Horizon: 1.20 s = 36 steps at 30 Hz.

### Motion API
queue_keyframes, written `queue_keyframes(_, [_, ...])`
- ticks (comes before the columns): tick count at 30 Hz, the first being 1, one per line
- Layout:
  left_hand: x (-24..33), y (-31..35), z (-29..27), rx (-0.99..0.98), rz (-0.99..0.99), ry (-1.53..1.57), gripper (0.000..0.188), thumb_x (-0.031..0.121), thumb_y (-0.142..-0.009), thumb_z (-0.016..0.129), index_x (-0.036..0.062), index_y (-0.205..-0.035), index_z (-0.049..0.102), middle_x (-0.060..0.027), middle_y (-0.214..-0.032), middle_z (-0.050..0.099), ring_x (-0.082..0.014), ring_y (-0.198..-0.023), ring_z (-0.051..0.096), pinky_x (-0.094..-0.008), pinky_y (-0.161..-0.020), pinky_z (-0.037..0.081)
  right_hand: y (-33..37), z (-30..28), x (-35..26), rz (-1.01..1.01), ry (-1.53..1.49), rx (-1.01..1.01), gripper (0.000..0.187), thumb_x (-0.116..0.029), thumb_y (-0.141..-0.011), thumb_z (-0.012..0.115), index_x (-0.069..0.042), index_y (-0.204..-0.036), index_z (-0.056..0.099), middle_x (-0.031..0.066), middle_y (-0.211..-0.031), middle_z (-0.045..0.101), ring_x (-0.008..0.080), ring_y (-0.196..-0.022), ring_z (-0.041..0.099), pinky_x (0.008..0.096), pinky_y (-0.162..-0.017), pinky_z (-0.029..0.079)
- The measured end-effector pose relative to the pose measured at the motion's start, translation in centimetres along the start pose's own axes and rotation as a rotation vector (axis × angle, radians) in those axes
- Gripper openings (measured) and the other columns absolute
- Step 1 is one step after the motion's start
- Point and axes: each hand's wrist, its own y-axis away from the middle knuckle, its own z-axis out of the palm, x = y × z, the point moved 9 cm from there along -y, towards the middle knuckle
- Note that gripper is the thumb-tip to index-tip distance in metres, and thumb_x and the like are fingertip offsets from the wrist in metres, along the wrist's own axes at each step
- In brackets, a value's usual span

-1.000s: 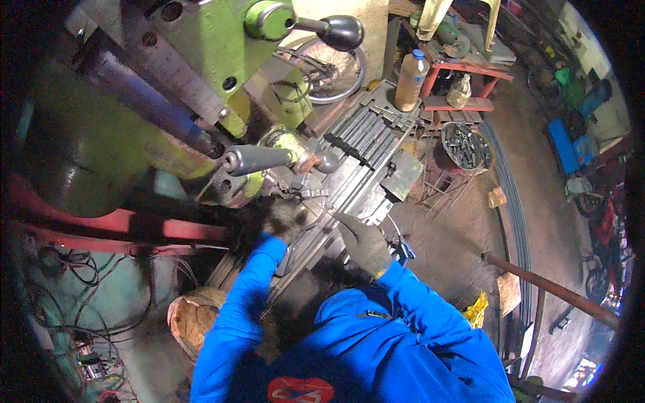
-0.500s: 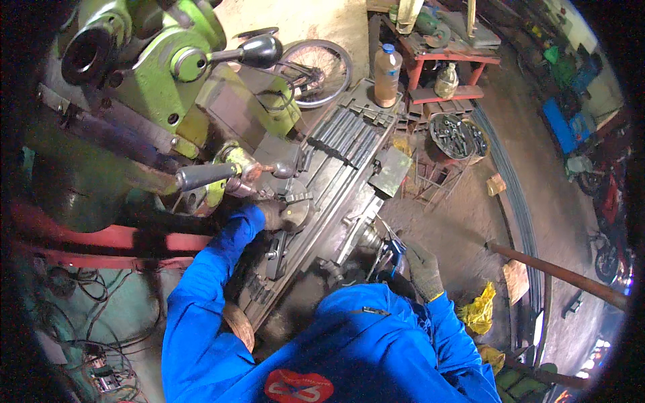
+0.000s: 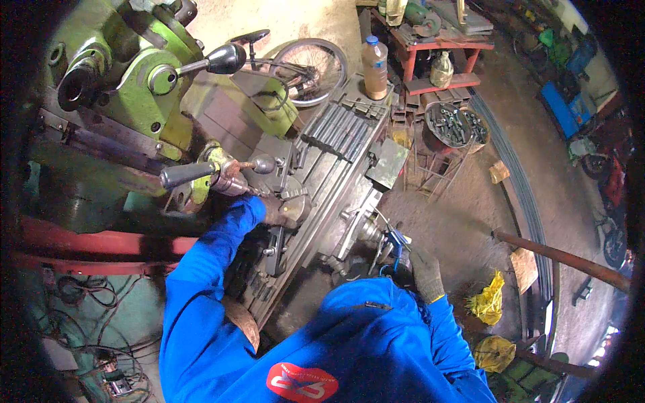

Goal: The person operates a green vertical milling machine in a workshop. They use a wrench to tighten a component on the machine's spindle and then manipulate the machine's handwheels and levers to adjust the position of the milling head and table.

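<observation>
My left hand (image 3: 276, 212), in a dark work glove, lies against a round metal chuck (image 3: 297, 207) on the table of a green milling machine (image 3: 134, 101). Its fingers are mostly hidden, so their grip does not show. Just above that hand is the machine's spindle end (image 3: 232, 185). My right hand (image 3: 425, 267), in a grey glove with a yellow cuff edge, is at the table's near right side. Its fingers are closed at a blue and silvery cluster (image 3: 398, 243), beside a round metal handwheel hub (image 3: 370, 230); what they hold is too small to make out.
Dark metal bars (image 3: 341, 131) lie on the machine table (image 3: 322, 195), with a blue-capped bottle (image 3: 375, 70) at its far end. A black-knobbed lever (image 3: 225, 59) juts over it. Right are a bucket of metal parts (image 3: 449, 125), a rusty pipe (image 3: 557, 258) and yellow bags (image 3: 487, 299).
The view has shifted slightly, so the machine and bottle appear farther left. My left hand stays at the chuck and my right hand stays beside the blue and silvery cluster.
</observation>
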Motion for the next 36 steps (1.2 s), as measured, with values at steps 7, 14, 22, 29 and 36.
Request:
queue_keyframes(7, [0.2, -0.1, 0.5, -0.009, 0.099, -0.012, 0.104, 0.088, -0.064, 0.058, 0.0042, -0.126, 0.062, -0.0276, -0.116, 0.066, -0.042, -0.107, 0.064, -0.0496, -0.096, 0.049, 1.7, -0.2, -1.2, -0.08, 0.154, -0.059, 0.031, -0.017, -0.096, 0.052, 0.0, -0.12, 0.065, 0.0196, -0.113, 0.068, 0.0287, -0.101, 0.066, 0.0371, -0.088, 0.05])
queue_keyframes(14, [0.6, 2.5, -2.4, 0.019, -0.133, -0.025, 0.108, 0.085, -0.064, 0.061, -0.0032, -0.127, 0.06, -0.0294, -0.126, 0.06, -0.0428, -0.116, 0.059, -0.0483, -0.102, 0.046, 2.3, -1.8, 3.1, -0.037, -0.017, 0.113, 0.027, -0.015, -0.093, 0.057, 0.003, -0.111, 0.067, 0.0181, -0.101, 0.069, 0.0234, -0.089, 0.063, 0.0354, -0.082, 0.049])
queue_keyframes(22, [-0.5, 1.7, -1.5, 0.142, -0.097, 0.026, 0.099, 0.076, -0.07, 0.064, -0.0038, -0.128, 0.056, -0.0286, -0.123, 0.062, -0.0412, -0.114, 0.06, -0.0462, -0.1, 0.047, 2.7, -1.5, 5.0, 0.017, -0.089, 0.098, 0.022, -0.016, -0.094, 0.06, 0.003, -0.102, 0.067, 0.0079, -0.092, 0.066, 0.0152, -0.083, 0.056, 0.0318, -0.074, 0.048])
queue_keyframes(29, [0.0, 2.6, -1.7, 0.276, -0.037, 0.179, 0.092, 0.074, -0.072, 0.066, -0.0019, -0.123, 0.058, -0.0276, -0.125, 0.06, -0.0421, -0.118, 0.057, -0.0459, -0.103, 0.044, 1.8, -1.7, 4.8, -0.044, 0.02, 0.106, 0.021, -0.017, -0.094, 0.06, 0.003, -0.101, 0.066, 0.0064, -0.089, 0.064, 0.0128, -0.081, 0.054, 0.0303, -0.072, 0.047])
queue_keyframes(36, [0.3, 3.5, -1.7, 0.308, -0.106, 0.181, 0.095, 0.072, -0.072, 0.068, 0.0016, -0.133, 0.051, -0.0257, -0.134, 0.055, -0.0424, -0.123, 0.053, -0.046, -0.106, 0.041, 1.9, -1.4, 1.7, 0.036, -0.034, 0.088, 0.024, -0.016, -0.095, 0.059, 0.003, -0.106, 0.066, 0.0107, -0.094, 0.067, 0.0149, -0.085, 0.058, 0.0317, -0.077, 0.049])
